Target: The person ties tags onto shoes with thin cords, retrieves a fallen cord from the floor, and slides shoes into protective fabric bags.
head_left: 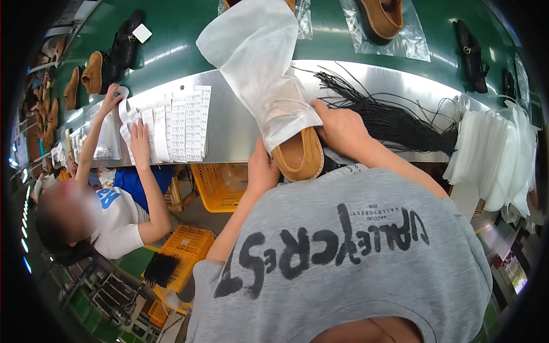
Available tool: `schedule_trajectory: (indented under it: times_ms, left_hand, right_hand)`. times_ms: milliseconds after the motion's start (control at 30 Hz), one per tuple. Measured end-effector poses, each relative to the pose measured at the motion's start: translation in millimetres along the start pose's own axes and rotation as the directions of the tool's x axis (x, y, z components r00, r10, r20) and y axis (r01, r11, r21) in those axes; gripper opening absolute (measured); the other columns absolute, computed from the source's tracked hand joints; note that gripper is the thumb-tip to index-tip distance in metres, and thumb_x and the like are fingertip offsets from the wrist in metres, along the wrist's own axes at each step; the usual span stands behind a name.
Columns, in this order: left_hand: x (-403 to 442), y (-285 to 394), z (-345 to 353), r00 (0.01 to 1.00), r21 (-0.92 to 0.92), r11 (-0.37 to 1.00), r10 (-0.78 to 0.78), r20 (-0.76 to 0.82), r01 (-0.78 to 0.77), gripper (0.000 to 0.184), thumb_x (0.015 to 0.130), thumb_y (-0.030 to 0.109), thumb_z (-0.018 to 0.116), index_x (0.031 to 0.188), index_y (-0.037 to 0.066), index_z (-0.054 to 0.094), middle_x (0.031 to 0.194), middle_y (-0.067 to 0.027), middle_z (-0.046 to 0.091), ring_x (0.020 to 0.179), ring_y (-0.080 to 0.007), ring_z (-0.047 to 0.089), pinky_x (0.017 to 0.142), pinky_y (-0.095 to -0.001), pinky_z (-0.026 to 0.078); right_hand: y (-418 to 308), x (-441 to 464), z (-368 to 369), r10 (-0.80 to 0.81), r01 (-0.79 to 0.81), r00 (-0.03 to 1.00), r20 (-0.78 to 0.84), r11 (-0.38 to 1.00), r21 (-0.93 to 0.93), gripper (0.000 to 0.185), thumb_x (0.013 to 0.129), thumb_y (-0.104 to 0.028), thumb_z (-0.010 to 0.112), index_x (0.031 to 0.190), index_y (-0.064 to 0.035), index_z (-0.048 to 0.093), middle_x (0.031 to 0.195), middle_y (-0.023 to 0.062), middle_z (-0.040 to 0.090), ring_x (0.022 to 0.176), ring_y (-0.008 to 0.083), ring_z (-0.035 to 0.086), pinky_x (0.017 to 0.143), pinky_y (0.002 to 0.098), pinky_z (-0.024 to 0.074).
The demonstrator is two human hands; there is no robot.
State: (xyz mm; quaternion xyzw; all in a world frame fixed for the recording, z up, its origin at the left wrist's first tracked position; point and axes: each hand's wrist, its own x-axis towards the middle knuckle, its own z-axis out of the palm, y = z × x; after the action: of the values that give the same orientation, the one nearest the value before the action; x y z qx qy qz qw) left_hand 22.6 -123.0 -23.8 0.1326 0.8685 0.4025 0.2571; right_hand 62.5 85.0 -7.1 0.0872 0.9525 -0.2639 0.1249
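Note:
A tan shoe (298,155) points away from me, its heel end near my shirt and its front part inside a white translucent bag (257,63). My left hand (264,170) is at the left side of the shoe, with its fingers closed around the shoe's edge and partly hidden. On the right, my right hand (341,128) pinches the edge of the bag's opening. The far end of the bag spreads loosely over the metal ledge and the green surface.
Black cords (394,120) lie at right beside hanging white bags (486,154). Printed label sheets (189,126) lie at left, where a co-worker's hands (139,140) handle them. More shoes (382,20) stand on the green conveyor (171,43). Yellow crates (214,186) are below.

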Motion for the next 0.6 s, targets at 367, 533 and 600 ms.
schedule_trajectory:
  times_ms: [367, 533, 600]
  left_hand:
    - [1, 95, -77, 0.995, -0.389, 0.917, 0.062, -0.073, -0.086, 0.033, 0.091, 0.014, 0.043, 0.121, 0.001, 0.046, 0.079, -0.0050, 0.059, 0.048, -0.0134, 0.048, 0.049, -0.0234, 0.039]
    - [17, 191, -158, 0.973, -0.672, 0.710, 0.219, -0.070, -0.208, 0.021, 0.088, 0.017, 0.051, 0.102, 0.003, 0.057, 0.060, 0.0064, 0.043, 0.045, -0.0025, 0.035, 0.048, -0.0180, 0.036]
    - [17, 223, -178, 0.942, -0.695, 0.666, 0.333, -0.050, -0.272, 0.018, 0.087, 0.017, 0.052, 0.093, 0.001, 0.057, 0.051, 0.0075, 0.034, 0.043, -0.0024, 0.032, 0.048, -0.0199, 0.037]
  right_hand:
    - [-48, 8, -120, -0.164, 0.261, 0.881, -0.444, 0.951, 0.166, 0.030, 0.082, -0.012, 0.045, 0.108, -0.0021, 0.055, 0.066, 0.0124, 0.060, 0.054, 0.0249, 0.059, 0.054, 0.0354, 0.0476]
    - [-83, 23, -236, -0.117, 0.254, 0.951, -0.285, 0.822, 0.510, 0.032, 0.083, -0.018, 0.046, 0.110, -0.0062, 0.058, 0.072, 0.0069, 0.062, 0.056, 0.0166, 0.059, 0.047, 0.0266, 0.0484]
    - [-113, 0, -290, -0.011, 0.112, 0.988, -0.157, 0.748, 0.654, 0.014, 0.085, -0.007, 0.045, 0.078, -0.0005, 0.056, 0.059, 0.0006, 0.050, 0.049, 0.0082, 0.050, 0.048, 0.0277, 0.0470]
